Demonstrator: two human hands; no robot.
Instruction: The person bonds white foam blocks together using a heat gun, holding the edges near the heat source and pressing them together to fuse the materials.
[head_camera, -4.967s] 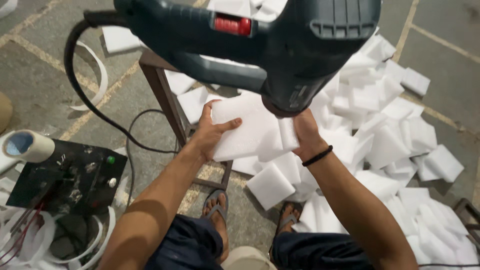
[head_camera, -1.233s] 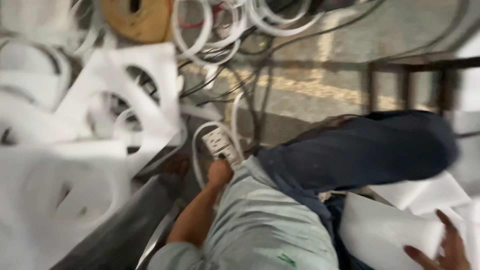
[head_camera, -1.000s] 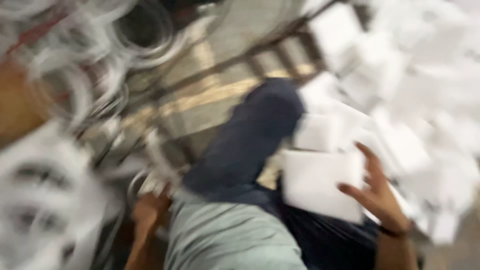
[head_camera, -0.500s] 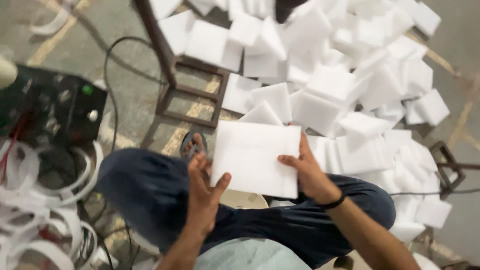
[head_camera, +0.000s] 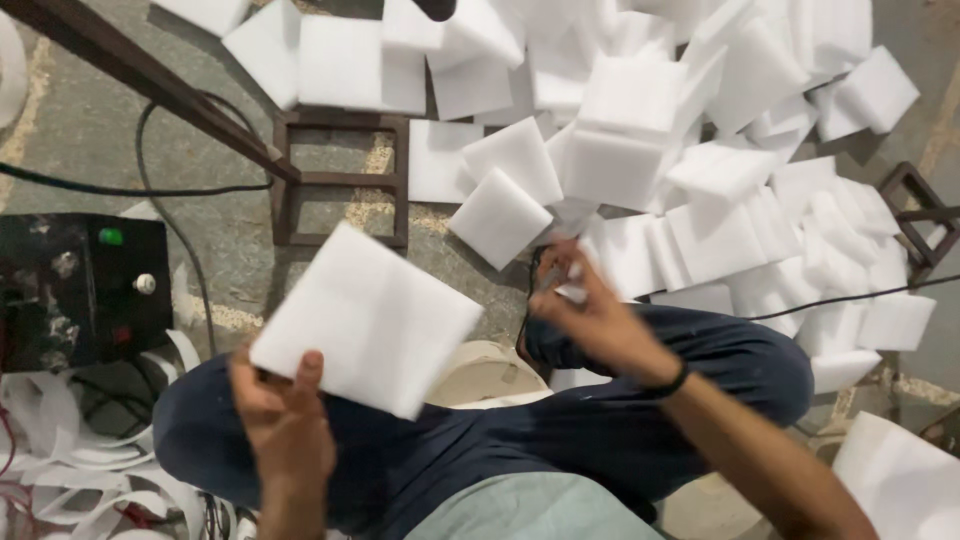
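Note:
My left hand (head_camera: 283, 412) grips the near edge of a white square foam sheet (head_camera: 365, 318) and holds it tilted above my left knee. Blurred by motion, my right hand (head_camera: 590, 318) hovers over my right knee beside the sheet, fingers apart, with a black band on its wrist. It touches no foam that I can make out. Just beyond my right hand the pile of white foam squares (head_camera: 640, 150) begins.
A dark metal frame (head_camera: 340, 180) stands on the concrete floor ahead. A black control box (head_camera: 80, 290) with a green light sits at left, with cables and white foam strips (head_camera: 90, 470) around it. Another foam sheet (head_camera: 900, 480) lies at lower right.
The view swung from the strips and cables back to the foam pile. Half a second ago both hands held the sheet; now only the left does, and the right has moved off to the right.

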